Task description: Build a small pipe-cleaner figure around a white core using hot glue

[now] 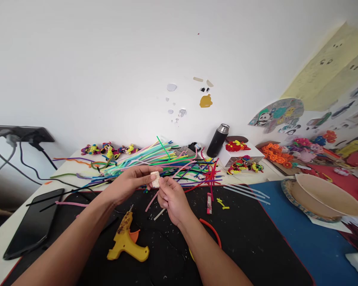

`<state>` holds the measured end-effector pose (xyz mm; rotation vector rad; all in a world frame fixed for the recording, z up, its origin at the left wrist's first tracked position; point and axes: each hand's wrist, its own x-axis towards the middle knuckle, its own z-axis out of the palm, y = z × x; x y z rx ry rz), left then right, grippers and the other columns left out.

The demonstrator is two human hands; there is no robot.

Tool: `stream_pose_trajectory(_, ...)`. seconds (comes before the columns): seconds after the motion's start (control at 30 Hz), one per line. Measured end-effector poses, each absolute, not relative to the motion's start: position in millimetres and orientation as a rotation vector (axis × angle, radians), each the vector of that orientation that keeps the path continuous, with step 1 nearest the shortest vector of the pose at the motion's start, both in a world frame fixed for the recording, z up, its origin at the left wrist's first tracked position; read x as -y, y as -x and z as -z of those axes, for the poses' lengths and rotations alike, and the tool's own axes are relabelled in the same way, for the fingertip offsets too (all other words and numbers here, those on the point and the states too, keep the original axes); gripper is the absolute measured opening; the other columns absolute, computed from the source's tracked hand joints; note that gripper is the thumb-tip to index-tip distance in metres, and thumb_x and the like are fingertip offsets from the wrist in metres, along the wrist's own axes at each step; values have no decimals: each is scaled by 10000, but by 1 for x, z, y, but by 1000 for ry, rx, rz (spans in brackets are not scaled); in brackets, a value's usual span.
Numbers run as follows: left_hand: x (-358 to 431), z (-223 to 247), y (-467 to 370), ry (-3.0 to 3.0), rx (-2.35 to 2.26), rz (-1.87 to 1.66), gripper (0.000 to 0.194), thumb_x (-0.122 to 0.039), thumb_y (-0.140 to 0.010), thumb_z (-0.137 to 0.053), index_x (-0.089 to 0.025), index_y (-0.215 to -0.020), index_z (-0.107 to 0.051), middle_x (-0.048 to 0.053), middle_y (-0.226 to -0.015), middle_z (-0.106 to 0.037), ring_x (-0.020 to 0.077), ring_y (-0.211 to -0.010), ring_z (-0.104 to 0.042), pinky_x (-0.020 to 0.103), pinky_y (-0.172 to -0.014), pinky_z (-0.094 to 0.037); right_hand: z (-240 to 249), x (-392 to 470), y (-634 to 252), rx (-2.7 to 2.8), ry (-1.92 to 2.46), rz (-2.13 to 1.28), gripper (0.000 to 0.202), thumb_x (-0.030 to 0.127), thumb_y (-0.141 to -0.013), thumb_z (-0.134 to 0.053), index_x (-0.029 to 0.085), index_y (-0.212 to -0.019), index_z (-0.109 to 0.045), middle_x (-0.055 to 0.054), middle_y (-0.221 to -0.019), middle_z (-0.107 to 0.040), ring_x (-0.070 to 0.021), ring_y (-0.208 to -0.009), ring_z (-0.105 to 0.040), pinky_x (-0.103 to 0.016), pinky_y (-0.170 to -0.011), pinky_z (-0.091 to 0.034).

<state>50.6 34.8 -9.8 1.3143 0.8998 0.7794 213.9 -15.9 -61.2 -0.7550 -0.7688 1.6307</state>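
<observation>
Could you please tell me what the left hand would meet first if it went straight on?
Beyond the small pale piece it holds, the left hand would probably meet the right hand, whose fingers touch that piece too, though depth is unclear.

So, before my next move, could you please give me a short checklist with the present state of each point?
1. White piece held by both left hand and right hand: ok.
2. Glue gun lying on black mat: ok.
3. Gun tip pointing away from hands: not ok, it points toward the left hand.
4. Glue gun hot: cannot tell.
5. Pipe cleaners sorted by colour: not ok, the heap is mixed.
</observation>
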Motion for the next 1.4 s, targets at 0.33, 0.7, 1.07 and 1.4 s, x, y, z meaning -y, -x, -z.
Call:
stream_pose_trajectory(0.33,-36,14,-55,-1501,-920,-777,450,-576,-763,-793,-168,-947,-743,34,-811,-700,182,-707,-592,300,-682,-492,69,12,-214,760,816,-1615,507,595,-771,-816,204,-762,-493,134,-492,-327,-29,-378,-236,-212,-409,-95)
stream_pose_trajectory(0.7,-34,21,-60,-1581,-939,-782,447,-610,-808,-726,-177,-915,-720,20,-757,-656,185,-682,-566,298,-660,-467,76,10,-213,743,844,-1604,530,617,-746,-824,210,-755,-485,138,-478,-322,-31,-371,-229,-206,-395,-103)
stream_pose_trajectory(1.07,-33,18,-62,-1385,-849,-792,504,-492,-677,-883,-175,-1031,-714,48,-918,-698,214,-845,-633,339,-785,-514,69,10,-216,742,834,-1593,520,601,-755,-825,209,-772,-482,140,-480,-334,-29,-366,-239,-203,-399,-103)
stream_pose_trajectory(1.4,-32,24,-63,-1419,-876,-810,458,-460,-730,-849,-164,-1048,-707,41,-879,-672,208,-838,-616,319,-752,-501,73,9,-215,740,831,-1585,523,607,-764,-819,212,-766,-476,141,-474,-333,-29,-361,-244,-199,-388,-111)
